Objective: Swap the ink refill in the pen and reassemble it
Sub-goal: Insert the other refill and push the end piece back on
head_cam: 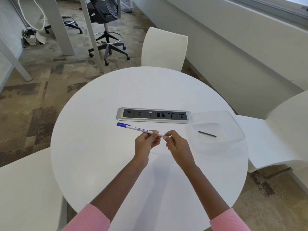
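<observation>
A white pen with a blue cap and blue lettering is held level above the round white table, cap end pointing left. My left hand grips the barrel near its right end. My right hand pinches the small blue end piece at the pen's right tip. A thin black refill lies loose inside a clear plastic tray to the right of my hands.
A silver power and data socket strip is set into the table just behind the pen. White chairs stand at the far side, the right and the near left.
</observation>
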